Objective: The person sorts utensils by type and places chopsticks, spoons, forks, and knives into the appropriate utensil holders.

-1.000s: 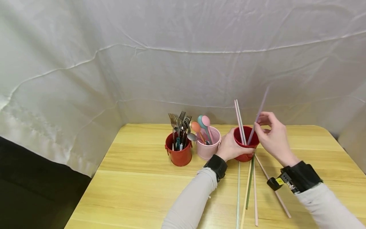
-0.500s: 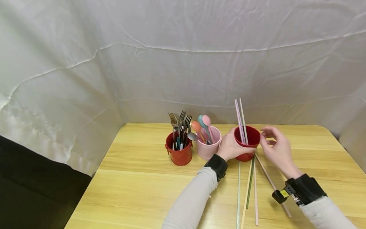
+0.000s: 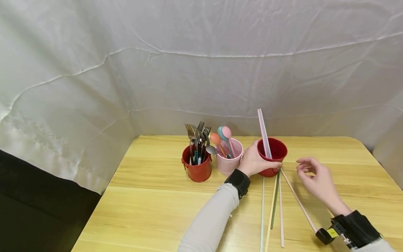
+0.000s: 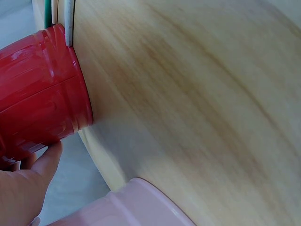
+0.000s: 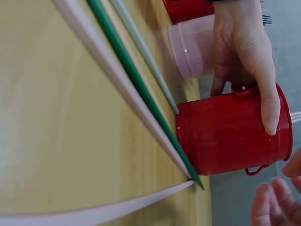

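Note:
At the right of the row, my left hand (image 3: 254,160) grips the side of a small red bucket (image 3: 270,172). Pale lilac and white chopsticks (image 3: 264,133) stand in it, leaning left. In the right wrist view the left thumb lies along the red wall near the rim. To the right of that bucket, my right hand (image 3: 319,180) hovers above the table, fingers loosely bent and nothing held. In front of the bucket lie several long chopsticks: a pale green one (image 3: 262,213), a yellowish one (image 3: 270,213), a dark green one (image 3: 275,203) and pink ones (image 3: 281,220).
Beside the left hand stands a pink bucket (image 3: 225,168) with colored spoons (image 3: 226,132). Farther left, another red bucket (image 3: 198,174) holds several forks (image 3: 196,133). A light cloth wall (image 3: 201,84) rises behind the wooden table (image 3: 151,210).
My right hand let go of a lilac chopstick, which now leans left with the others in the bucket. The hand then moved right and nearer; my left hand kept its grip.

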`<state>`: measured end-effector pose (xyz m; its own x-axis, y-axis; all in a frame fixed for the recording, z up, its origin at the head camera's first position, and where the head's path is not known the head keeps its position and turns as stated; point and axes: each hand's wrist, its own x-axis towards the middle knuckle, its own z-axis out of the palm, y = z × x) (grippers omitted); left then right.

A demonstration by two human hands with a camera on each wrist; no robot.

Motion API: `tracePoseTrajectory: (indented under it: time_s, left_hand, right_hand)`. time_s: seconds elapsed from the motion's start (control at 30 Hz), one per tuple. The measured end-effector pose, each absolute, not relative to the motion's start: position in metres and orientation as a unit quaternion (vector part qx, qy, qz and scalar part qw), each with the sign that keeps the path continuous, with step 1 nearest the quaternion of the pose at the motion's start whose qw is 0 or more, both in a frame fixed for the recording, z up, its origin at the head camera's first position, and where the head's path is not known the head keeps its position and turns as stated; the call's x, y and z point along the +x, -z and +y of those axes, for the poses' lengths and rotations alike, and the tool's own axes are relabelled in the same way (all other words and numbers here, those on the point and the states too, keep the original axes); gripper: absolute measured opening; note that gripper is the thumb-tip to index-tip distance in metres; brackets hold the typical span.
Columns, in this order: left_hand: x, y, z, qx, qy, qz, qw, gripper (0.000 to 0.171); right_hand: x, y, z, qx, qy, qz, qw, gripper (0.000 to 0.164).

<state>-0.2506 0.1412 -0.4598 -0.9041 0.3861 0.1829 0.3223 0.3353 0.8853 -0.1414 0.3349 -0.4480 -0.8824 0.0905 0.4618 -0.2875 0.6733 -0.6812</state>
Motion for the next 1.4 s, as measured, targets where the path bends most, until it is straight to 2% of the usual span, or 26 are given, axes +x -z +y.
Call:
tracePoseTrajectory:
  time_s: [0.27, 0.57, 0.87, 1.4]
  left_hand:
    - [-0.25, 0.459, 0.14, 0.222, -0.536, 0.815, 0.023, 0.082]
    - [-0.248, 0.458, 0.139, 0.218, -0.539, 0.813, 0.021, 0.081]
    - [-0.248, 0.458, 0.139, 0.216, -0.539, 0.813, 0.029, 0.081]
    - [-0.245, 0.455, 0.139, 0.209, -0.544, 0.812, 0.03, 0.08]
  right_hand:
    - [-0.126, 0.463, 0.348, 0.068, -0.347, -0.927, 0.128, 0.032]
    - [-0.117, 0.469, 0.346, 0.055, -0.271, -0.96, 0.045, 0.042]
    - [-0.107, 0.473, 0.33, 0.068, -0.2, -0.976, 0.051, 0.053]
    - [-0.101, 0.477, 0.313, 0.03, -0.14, -0.988, 0.059, 0.072]
